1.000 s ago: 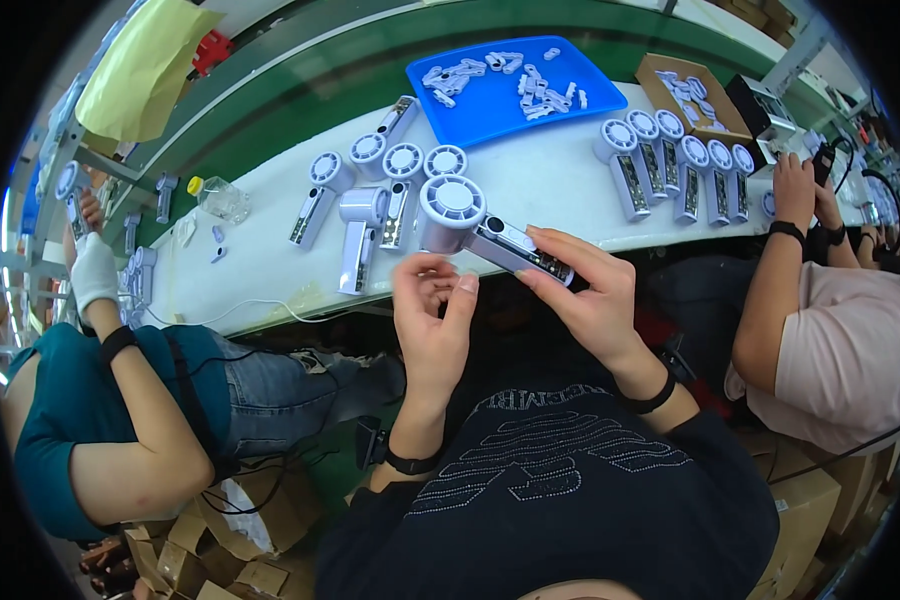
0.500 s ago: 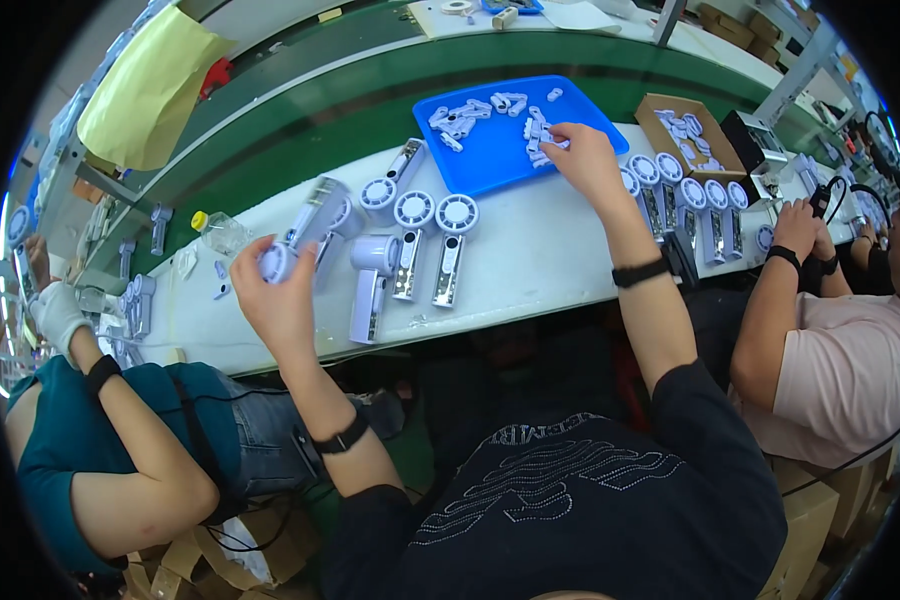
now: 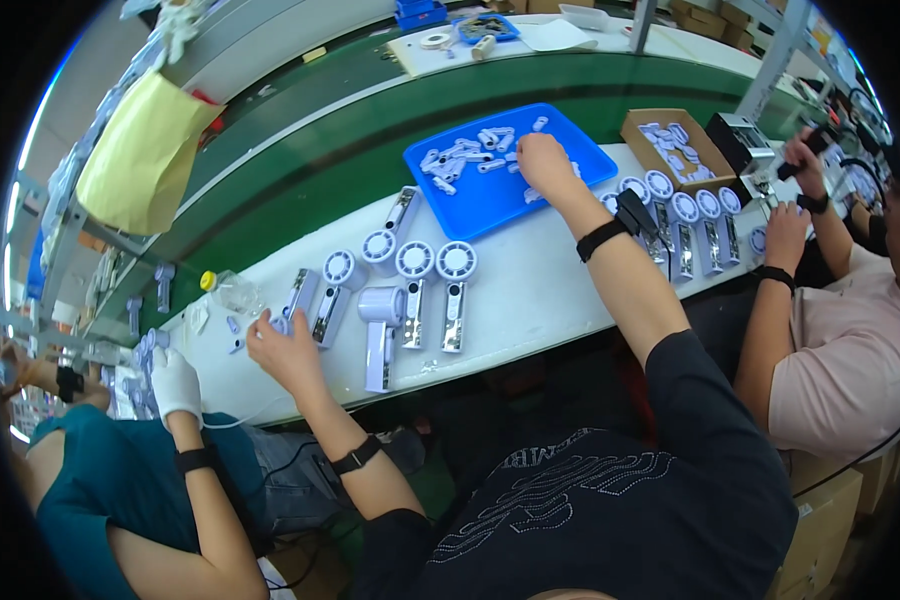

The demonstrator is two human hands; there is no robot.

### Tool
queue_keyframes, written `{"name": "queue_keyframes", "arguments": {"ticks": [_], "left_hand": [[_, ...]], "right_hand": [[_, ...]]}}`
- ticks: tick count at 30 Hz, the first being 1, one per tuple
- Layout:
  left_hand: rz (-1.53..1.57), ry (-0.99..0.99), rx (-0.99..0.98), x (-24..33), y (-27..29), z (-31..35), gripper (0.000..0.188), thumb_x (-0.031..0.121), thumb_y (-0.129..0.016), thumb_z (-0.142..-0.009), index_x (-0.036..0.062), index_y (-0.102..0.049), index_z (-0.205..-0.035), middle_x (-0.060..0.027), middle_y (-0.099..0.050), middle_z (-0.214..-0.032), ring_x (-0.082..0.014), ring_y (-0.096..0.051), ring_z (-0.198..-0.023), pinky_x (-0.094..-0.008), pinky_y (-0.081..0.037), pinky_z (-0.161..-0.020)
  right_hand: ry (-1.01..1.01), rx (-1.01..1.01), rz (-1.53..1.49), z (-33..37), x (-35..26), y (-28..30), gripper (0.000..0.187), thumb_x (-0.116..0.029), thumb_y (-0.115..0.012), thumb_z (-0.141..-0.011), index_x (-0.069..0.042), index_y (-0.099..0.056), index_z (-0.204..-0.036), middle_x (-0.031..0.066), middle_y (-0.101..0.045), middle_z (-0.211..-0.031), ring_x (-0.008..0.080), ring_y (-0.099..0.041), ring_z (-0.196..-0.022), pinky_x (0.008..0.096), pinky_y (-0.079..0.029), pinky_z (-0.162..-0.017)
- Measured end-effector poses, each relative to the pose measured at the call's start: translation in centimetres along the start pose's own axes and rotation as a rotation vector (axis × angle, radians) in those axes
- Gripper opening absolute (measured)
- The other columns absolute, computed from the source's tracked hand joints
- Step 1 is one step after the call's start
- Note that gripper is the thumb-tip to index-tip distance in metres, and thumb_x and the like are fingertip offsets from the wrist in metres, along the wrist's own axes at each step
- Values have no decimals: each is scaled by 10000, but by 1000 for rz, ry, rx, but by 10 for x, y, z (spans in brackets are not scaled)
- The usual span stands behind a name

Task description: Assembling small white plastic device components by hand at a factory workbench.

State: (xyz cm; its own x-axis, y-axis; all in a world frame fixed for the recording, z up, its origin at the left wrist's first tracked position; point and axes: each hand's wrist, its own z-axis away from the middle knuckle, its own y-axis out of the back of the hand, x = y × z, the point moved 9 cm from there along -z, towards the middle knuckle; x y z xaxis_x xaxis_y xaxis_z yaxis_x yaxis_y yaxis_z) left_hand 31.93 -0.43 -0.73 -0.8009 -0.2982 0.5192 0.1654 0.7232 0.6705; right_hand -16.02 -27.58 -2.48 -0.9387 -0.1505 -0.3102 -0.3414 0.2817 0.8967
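Note:
My left hand (image 3: 288, 355) is closed around the round head of a pale lilac handheld fan (image 3: 301, 289). The fan's handle, with a shiny strip, points away from me just above or on the white tabletop. Over the right half of a blue tray (image 3: 478, 222), my right hand (image 3: 545, 163) is closed, its fingertips down among small lilac plastic parts; what it pinches is hidden. More of these lilac parts (image 3: 457, 160) lie in the tray's left half. Beside my left hand stretch several similar fans, including one face-up fan (image 3: 415, 260) and one side-on fan (image 3: 381, 308).
A clear bottle with a yellow cap (image 3: 232, 291) lies at the left. Right of the tray are a cardboard box (image 3: 695, 182) of lilac parts and another group of fans (image 3: 684, 208). Co-workers sit on both sides; a white-gloved hand (image 3: 176, 385) is near my left arm.
My left hand has lowered the fan toward the table beside the others. My right hand has shifted leftward over the tray. The left co-worker's gloved hand has come closer; the right co-worker's hand has risen.

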Motion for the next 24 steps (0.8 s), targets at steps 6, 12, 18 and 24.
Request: {"name": "queue_keyframes", "arguments": {"ticks": [6,12,18,24], "left_hand": [[688,-438,-245,233,-24,81,308,63,-782,-907,1,-728,-1204,-198,-653,-1358,-389,-595,-1315,-491,-474,-1137],[922,-666,-710,397,-165,181,487,-48,-733,-819,19,-726,-1301,-182,-675,-1412,-401,-596,-1374,-458,-473,-1177],[776,-692,-952,387,-169,182,609,-41,-812,-736,13,-717,-1335,-174,-704,-1378,-389,-681,-1260,-405,-540,-1102],[466,-516,-911,284,-89,163,626,107,-947,-721,40,-731,-1305,-151,-714,-1365,-374,-699,-1233,-410,-543,-1087]], "right_hand": [[-172,277,-1013,145,10,146,304,-85,-703,-1063,26,-656,-1342,137,-744,-1172,258,-802,-993,335,-624,-878],[-314,353,-1358,286,44,150,439,6,-651,-1079,65,-516,-1492,110,-709,-1240,275,-783,-1083,345,-626,-963],[-361,272,-879,322,68,146,254,19,-727,-1032,59,-733,-1283,105,-745,-1197,213,-770,-1113,313,-604,-922],[-22,238,-767,275,29,138,178,30,-783,-973,32,-808,-1150,148,-770,-1180,206,-779,-1062,293,-592,-897]]}}
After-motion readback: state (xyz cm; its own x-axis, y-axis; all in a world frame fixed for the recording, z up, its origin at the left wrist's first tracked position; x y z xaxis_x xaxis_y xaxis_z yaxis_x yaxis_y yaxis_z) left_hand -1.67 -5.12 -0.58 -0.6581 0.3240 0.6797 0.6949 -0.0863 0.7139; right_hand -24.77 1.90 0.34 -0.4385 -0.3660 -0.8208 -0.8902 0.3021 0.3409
